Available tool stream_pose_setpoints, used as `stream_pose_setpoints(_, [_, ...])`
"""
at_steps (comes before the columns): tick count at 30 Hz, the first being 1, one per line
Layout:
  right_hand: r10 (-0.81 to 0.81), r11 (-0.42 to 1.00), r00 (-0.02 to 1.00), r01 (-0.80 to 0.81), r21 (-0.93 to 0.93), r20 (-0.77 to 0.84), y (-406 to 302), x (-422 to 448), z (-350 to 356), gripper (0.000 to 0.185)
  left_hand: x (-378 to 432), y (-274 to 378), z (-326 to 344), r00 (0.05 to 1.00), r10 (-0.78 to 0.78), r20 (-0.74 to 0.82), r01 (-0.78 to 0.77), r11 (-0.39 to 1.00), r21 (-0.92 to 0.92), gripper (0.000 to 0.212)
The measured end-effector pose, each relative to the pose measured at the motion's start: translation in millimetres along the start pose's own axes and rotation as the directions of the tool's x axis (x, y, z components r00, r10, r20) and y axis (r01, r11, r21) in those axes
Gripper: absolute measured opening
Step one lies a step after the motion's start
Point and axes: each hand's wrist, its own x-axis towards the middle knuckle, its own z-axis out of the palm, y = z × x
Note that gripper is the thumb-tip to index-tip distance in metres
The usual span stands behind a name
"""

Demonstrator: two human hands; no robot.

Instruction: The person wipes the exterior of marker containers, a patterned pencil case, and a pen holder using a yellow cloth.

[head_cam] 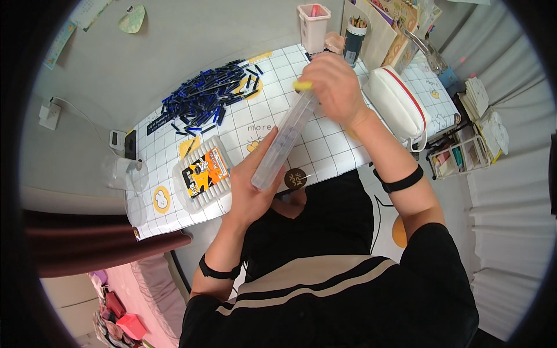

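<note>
My left hand (254, 187) grips the lower end of a long clear plastic case (285, 141), tilted up and away above the table's front edge. Some faint darker shapes show through its wall; I cannot tell what they are. At the case's upper end, my right hand (333, 87) is curled around a yellow part (303, 85), its fingers blurred. Left of my left hand lies a clear marker box (204, 174) with a printed orange and black label and a row of white markers. Beyond it, a large heap of dark blue and black ink cartridges or pen parts (202, 98) spreads over the table.
A white pencil case with a red zip (398, 102) lies at right. Behind stand a pink bin (314, 28), a pencil holder (354, 43) and folders (383, 35). A clear jar (126, 172) and a small timer (116, 140) sit at the left edge of the grid-patterned table (324, 150).
</note>
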Motion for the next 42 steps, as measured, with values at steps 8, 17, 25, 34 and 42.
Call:
stream_pose_setpoints(8, [0.645,0.736,0.755,-0.571,0.364,-0.120,-1,-4,27,0.026,-4,-2,-1,0.928,-0.365,-0.074,0.256,0.769,-0.586,0.037])
stream_pose_setpoints(17, [0.488,0.873,0.858,-0.477,-0.100,0.159,-38,-35,17,0.040,3,-19,2,0.819,-0.570,0.073,0.264,0.259,-0.929,0.045])
stream_pose_setpoints(25, [0.513,0.858,0.800,-0.494,-0.142,0.311,-51,-45,-7,0.034,15,-26,15,0.786,-0.604,0.131,0.390,0.321,-0.863,0.049])
stream_pose_setpoints(34, [0.598,0.797,0.756,-0.526,-0.297,0.266,-40,-46,-11,0.030,9,-20,39,0.967,-0.152,-0.204,0.207,0.936,0.284,0.082])
stream_pose_setpoints(42, [0.604,0.777,0.742,-0.468,-0.421,0.289,-38,-46,-9,0.033,-1,-14,41,0.998,-0.048,-0.034,0.058,0.817,0.574,0.103])
